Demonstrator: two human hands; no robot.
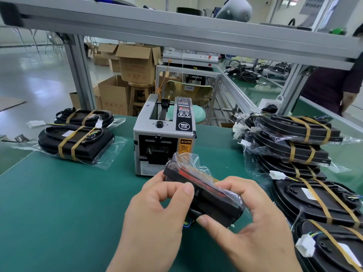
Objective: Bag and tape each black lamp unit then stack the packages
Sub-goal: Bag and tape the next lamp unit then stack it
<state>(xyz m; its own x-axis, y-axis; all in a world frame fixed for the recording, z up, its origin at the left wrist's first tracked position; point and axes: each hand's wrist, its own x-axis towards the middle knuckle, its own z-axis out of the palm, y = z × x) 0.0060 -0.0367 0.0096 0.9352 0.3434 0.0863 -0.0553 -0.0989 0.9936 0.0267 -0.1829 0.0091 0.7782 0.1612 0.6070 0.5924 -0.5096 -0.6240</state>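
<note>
Both my hands hold one black lamp unit [212, 201] inside a clear plastic bag [196, 163], edge-on above the green mat, just in front of the tape dispenser [165, 134]. My left hand [157, 211] grips the unit's near left side, thumb on top. My right hand [245, 218] grips its right end through the bag. Two bagged, taped packages [76, 142] lie at the left. A stack of taped packages [294, 142] stands at the right, with more lamp units [318, 201] in front of it.
The green mat [59, 203] covers the bench. An aluminium frame post [80, 71] rises behind the left packages and a shelf beam [176, 30] crosses overhead. Cardboard boxes [137, 61] and a stool stand beyond the bench. A person [334, 85] stands at the far right.
</note>
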